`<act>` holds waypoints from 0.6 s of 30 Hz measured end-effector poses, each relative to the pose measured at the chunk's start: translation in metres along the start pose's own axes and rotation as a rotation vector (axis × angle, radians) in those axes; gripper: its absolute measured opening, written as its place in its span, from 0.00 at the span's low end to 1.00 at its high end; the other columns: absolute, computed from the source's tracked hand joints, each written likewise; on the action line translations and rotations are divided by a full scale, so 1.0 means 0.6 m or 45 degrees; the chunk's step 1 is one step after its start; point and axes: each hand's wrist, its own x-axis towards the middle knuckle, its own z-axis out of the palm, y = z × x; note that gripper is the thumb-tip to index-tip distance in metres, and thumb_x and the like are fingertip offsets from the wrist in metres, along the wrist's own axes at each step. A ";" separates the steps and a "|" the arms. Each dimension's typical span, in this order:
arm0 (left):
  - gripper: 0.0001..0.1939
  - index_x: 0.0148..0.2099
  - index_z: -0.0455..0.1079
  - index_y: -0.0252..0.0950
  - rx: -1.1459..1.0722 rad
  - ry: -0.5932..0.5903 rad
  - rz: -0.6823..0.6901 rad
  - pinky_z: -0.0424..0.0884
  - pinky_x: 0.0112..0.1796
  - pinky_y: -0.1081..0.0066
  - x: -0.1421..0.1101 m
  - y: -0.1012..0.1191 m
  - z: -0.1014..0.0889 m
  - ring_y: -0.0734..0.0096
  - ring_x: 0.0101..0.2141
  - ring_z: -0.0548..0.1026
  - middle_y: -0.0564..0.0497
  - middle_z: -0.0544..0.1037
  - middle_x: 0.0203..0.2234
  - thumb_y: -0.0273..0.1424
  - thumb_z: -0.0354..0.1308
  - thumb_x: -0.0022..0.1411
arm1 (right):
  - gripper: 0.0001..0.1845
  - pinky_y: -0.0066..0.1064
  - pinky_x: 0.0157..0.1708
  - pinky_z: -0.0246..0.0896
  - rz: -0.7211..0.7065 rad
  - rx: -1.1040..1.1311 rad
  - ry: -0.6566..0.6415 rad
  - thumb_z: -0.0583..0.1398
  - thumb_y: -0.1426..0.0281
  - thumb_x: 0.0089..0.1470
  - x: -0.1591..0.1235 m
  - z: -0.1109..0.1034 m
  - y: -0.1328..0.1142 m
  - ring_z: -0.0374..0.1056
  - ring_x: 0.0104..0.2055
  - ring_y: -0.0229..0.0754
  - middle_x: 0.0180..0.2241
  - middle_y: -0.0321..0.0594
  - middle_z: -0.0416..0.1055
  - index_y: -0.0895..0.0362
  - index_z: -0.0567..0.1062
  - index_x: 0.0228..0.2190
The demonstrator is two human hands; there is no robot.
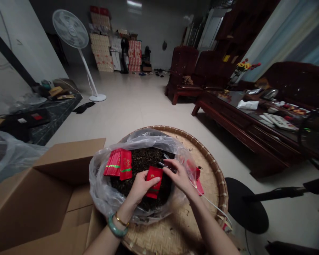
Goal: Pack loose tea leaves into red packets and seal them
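Note:
My left hand (140,184) pinches a small red packet (153,180) with gold print and a green band, thumb across its front. My right hand (178,174) is closed around a slim two-pronged metal tool (164,164), close to the packet's top edge; whether it is tongs or scissors I cannot tell. Below both hands, dark dried leaves that look like tea (146,155) fill a clear plastic bag (102,193) with its mouth spread wide. A fanned stack of red packets (117,163) lies on the leaves at the left. The bag rests on a round woven bamboo tray (212,159).
An open cardboard box (39,205) stands at the left. More red packets (199,182) and a white cord (215,205) are on the tray's right. A black round stand base (246,205) is beside it. Beyond are a wooden table (228,124) and a white fan (71,30).

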 end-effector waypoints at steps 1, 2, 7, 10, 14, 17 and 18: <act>0.22 0.37 0.74 0.29 0.017 -0.005 0.024 0.70 0.29 0.72 0.000 0.001 0.000 0.70 0.25 0.74 0.49 0.79 0.26 0.38 0.69 0.41 | 0.12 0.34 0.38 0.64 -0.015 0.054 -0.031 0.61 0.62 0.50 -0.002 0.009 -0.013 0.69 0.37 0.43 0.34 0.41 0.75 0.55 0.76 0.35; 0.22 0.37 0.74 0.29 0.028 -0.006 0.055 0.69 0.29 0.73 0.000 0.004 0.000 0.70 0.25 0.74 0.50 0.78 0.26 0.38 0.68 0.41 | 0.09 0.32 0.35 0.64 -0.018 0.096 -0.047 0.61 0.63 0.50 -0.003 0.016 -0.024 0.69 0.33 0.42 0.30 0.40 0.74 0.56 0.77 0.30; 0.14 0.31 0.76 0.32 0.174 0.099 0.252 0.69 0.32 0.72 0.008 0.017 -0.011 0.67 0.30 0.74 0.48 0.79 0.27 0.39 0.64 0.47 | 0.13 0.30 0.29 0.61 -0.010 0.139 -0.118 0.61 0.62 0.51 -0.007 0.028 -0.040 0.67 0.27 0.39 0.23 0.37 0.73 0.56 0.76 0.22; 0.13 0.26 0.76 0.33 0.231 0.147 0.291 0.67 0.30 0.73 0.011 0.019 -0.012 0.69 0.26 0.72 0.50 0.78 0.22 0.39 0.63 0.48 | 0.13 0.30 0.30 0.62 0.006 0.142 -0.163 0.60 0.62 0.51 -0.008 0.024 -0.045 0.68 0.28 0.40 0.23 0.37 0.73 0.56 0.77 0.22; 0.19 0.26 0.74 0.31 0.114 0.115 0.226 0.64 0.25 0.75 0.012 0.018 -0.010 0.73 0.22 0.69 0.52 0.75 0.19 0.44 0.61 0.50 | 0.13 0.28 0.27 0.62 0.134 0.251 -0.256 0.59 0.62 0.50 -0.011 0.020 -0.050 0.67 0.27 0.38 0.24 0.37 0.73 0.57 0.77 0.25; 0.25 0.34 0.75 0.30 0.001 0.047 0.119 0.69 0.29 0.72 0.013 0.016 -0.020 0.68 0.26 0.73 0.47 0.78 0.26 0.50 0.55 0.54 | 0.16 0.25 0.17 0.57 0.319 0.404 -0.301 0.61 0.57 0.47 -0.010 0.007 -0.041 0.62 0.19 0.34 0.19 0.33 0.69 0.58 0.75 0.25; 0.28 0.39 0.74 0.30 -0.037 0.065 0.117 0.70 0.31 0.70 0.014 0.013 -0.025 0.66 0.30 0.75 0.44 0.79 0.31 0.52 0.53 0.55 | 0.18 0.24 0.15 0.56 0.369 0.455 -0.247 0.62 0.55 0.45 -0.008 0.002 -0.039 0.60 0.17 0.33 0.18 0.32 0.67 0.58 0.74 0.25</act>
